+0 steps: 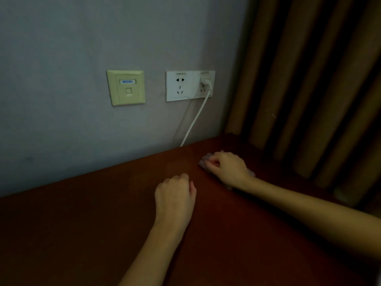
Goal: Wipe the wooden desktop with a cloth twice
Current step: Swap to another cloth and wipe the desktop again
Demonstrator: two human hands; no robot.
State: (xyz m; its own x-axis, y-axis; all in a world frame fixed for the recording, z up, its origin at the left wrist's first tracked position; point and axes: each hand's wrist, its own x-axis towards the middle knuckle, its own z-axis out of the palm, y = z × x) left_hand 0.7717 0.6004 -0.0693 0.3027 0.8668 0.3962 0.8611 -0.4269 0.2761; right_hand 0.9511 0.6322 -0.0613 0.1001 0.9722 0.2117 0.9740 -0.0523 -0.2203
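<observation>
The dark reddish-brown wooden desktop [86, 219] fills the lower half of the head view. My right hand [228, 168] presses a small pale greyish cloth [204, 161] flat on the desk near its far right corner; most of the cloth is hidden under the hand. My left hand [175, 195] rests on the desk in a loose fist a little to the left and nearer to me, holding nothing.
A grey wall [82, 48] runs along the desk's far edge. On it sit a beige network socket [126, 87] and a white double power outlet [189, 85] with a white plug and cable [195, 118] dropping behind the desk. Brown curtains [309, 79] hang at the right.
</observation>
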